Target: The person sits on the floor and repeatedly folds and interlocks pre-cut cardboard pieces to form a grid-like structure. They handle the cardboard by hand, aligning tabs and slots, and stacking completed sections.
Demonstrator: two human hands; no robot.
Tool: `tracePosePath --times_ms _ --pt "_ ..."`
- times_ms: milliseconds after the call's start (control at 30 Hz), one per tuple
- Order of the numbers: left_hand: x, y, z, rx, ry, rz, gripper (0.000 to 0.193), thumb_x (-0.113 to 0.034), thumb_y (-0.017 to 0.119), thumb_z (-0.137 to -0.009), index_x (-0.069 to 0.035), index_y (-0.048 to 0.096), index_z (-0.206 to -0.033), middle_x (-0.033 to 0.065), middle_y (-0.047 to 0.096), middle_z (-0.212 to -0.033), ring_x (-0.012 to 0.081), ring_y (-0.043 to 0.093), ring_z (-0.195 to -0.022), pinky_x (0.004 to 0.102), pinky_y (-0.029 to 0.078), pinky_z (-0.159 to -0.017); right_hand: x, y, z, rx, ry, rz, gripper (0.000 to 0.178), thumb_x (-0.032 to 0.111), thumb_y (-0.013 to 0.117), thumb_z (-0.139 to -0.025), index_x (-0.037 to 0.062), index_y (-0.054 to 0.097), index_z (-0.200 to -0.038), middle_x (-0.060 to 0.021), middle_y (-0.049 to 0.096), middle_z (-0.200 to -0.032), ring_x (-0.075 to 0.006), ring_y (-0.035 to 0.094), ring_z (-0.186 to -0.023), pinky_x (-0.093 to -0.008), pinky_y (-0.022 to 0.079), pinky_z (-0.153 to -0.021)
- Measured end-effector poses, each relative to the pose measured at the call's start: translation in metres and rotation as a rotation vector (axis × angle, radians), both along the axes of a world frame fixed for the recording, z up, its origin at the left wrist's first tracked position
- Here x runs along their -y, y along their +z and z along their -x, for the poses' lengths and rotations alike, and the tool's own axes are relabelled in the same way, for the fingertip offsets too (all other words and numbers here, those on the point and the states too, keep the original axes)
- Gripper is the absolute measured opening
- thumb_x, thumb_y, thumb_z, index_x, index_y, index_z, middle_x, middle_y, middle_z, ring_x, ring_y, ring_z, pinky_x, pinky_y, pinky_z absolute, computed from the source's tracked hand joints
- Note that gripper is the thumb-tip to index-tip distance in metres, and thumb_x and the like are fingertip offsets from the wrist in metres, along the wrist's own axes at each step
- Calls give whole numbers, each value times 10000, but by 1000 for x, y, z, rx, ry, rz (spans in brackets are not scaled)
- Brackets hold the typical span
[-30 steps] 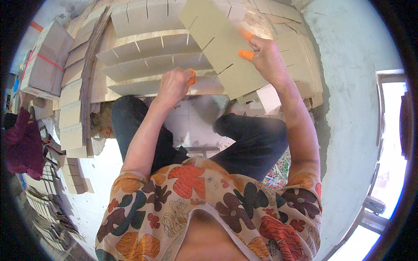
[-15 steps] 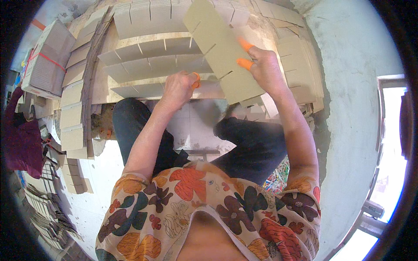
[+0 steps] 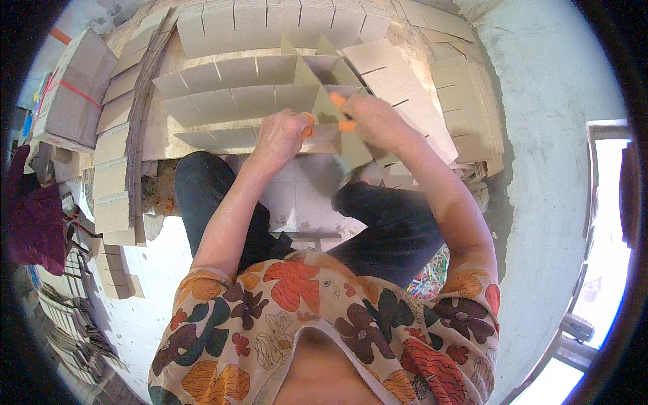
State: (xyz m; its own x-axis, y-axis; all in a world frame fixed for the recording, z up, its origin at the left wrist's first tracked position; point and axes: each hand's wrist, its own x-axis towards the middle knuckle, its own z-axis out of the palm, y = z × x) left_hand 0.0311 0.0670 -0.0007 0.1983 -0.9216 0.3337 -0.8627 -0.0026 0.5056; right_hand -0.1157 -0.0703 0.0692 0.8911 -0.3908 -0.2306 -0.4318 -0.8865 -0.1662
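Several long slotted cardboard strips stand on edge in rows on a board, the middle one (image 3: 236,101) among them. My left hand (image 3: 282,138) is closed at the nearest strip (image 3: 216,140), fingers curled at its upper edge. My right hand (image 3: 374,121) is closed on a slotted cardboard strip (image 3: 312,84) that stands on edge across the long rows. Part of that strip is hidden behind the right hand. Orange finger covers (image 3: 343,101) show on both hands. Beside the right hand lies a flat slotted cardboard sheet (image 3: 408,101).
A larger row of slotted cardboard (image 3: 270,23) stands at the far side. Cardboard stacks lie at left (image 3: 113,148) and right (image 3: 469,101). A box with red strapping (image 3: 73,94) stands far left, near a person in a dark red garment (image 3: 37,216). A wall (image 3: 540,169) bounds the right.
My right hand has moved left and slightly down, turning the raised strip on edge across the long rows. The flat sheet at right has come into view. My left hand has barely moved.
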Motion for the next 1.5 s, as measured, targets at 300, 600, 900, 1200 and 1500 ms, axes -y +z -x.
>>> tracePosePath --times_ms 300,600,900,1200,1500 --pt "-6 6 -3 -45 17 27 132 -158 689 -706 -85 636 -803 137 578 -702 322 587 -671 414 468 -595 32 20 62 528 -374 366 640 362 693 -754 20 466 -1245 -185 580 -1093 -356 574 -955 -412 464 -810" --pt "-4 3 -4 -48 15 39 141 -139 692 -706 -93 654 -833 136 605 -727 315 596 -685 407 467 -592 94 -6 134 263 -770 -325 364 222 619 -822 -39 537 -1062 -168 596 -952 -177 570 -890 -321 472 -771" --pt "-3 -2 -6 -33 44 15 176 -165 701 -708 -77 638 -847 139 600 -723 320 599 -691 417 467 -592 106 2 158 849 -1188 -714 379 316 598 -843 -51 600 -935 -144 621 -880 -153 585 -840 -301 482 -705" --pt "-30 34 -16 -9 23 144 390 -304 734 -691 -31 634 -952 125 642 -857 299 588 -801 387 474 -672 92 62 151 659 -1000 -301 348 273 632 -824 -12 638 -1023 -105 645 -945 -148 597 -805 -276 466 -706" --pt "-59 20 -46 89 46 49 296 -225 735 -680 -55 650 -908 121 632 -811 303 584 -763 379 477 -672 -2 91 39 841 -295 75 518 145 720 -747 67 539 -1227 -89 657 -894 -135 568 -697 -274 475 -683"
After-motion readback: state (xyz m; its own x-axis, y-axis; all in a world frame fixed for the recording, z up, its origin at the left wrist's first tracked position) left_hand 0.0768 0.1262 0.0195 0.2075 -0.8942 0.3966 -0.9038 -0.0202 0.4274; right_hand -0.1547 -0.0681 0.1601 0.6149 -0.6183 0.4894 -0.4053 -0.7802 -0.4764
